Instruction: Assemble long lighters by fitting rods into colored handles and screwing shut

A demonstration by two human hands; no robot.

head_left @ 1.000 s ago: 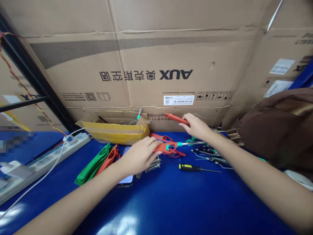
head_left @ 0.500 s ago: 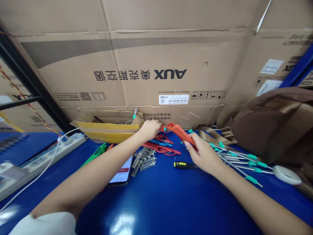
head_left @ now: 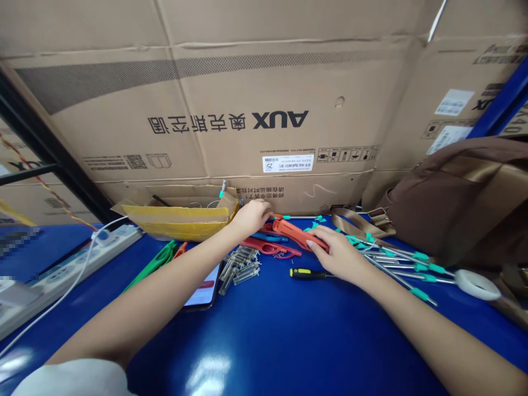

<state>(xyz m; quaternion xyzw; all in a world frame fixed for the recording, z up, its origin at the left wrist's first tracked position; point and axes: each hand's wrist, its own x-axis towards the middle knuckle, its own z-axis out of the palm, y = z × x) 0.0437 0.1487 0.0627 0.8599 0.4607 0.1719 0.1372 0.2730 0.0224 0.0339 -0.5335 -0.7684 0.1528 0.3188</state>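
Note:
My right hand (head_left: 340,254) is closed around the lower end of an orange plastic lighter casing (head_left: 295,233), tilted with its far end up and to the left. Beside the yellow-taped box, my left hand (head_left: 252,216) reaches over the pile with its fingers curled down; whatever they grip is hidden. Just below it lie a red lighter casing (head_left: 272,247) and a blue one (head_left: 274,238). Several small clear fuel tanks (head_left: 241,265) are heaped nearer to me. A black-and-yellow screwdriver (head_left: 307,274) rests below my right hand.
The yellow-taped cardboard box (head_left: 177,221) stands at the back left. Metal tubes with teal ends (head_left: 400,265) and a white roll (head_left: 477,285) lie right, before a brown bag (head_left: 445,203). A phone (head_left: 205,289), green casing (head_left: 154,264) and power strip (head_left: 74,275) are left.
My right hand has lowered the orange casing, which now lies flatter and nearer the pile. My left hand stays near the same place by the box. The view has shifted slightly.

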